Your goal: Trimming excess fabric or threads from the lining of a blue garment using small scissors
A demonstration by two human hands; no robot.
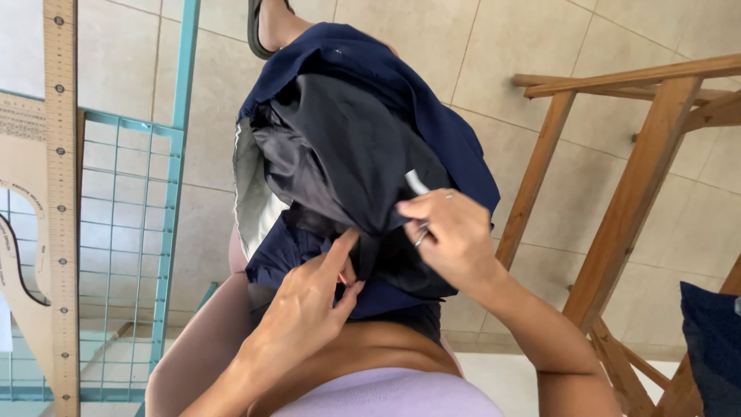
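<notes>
Tiled floor (617,31) fills the bkgd, pale beige. All places given rel. to the navy garment (370,154), which lies bunched on the person's lap, centre of view.

Right of garment: wooden frame (625,193) w/ slanted legs and a top rail, standing on the floor. Left of garment: teal wire grid rack (131,232), upright, and further left a long wooden ruler (60,193) w/ a curved pattern template beside it. Far right of garment, at the lower edge: a dark blue cloth (710,347), only partly in view. Above garment: a foot in a dark sandal (266,27).

The garment itself: navy outer, black lining (347,147) turned up on top, pale inner strip on its left side.

Left hand (309,301) at garment's lower edge: index finger stretched out, pressing on the dark fabric; thumb and other fingers curled in, pinching a fold near a small pink bit.

Right hand (455,239) at garment's lower right: fingers closed around a small metal tool (417,185), its pale tip poking up onto the lining. Can't tell exactly what tool.
</notes>
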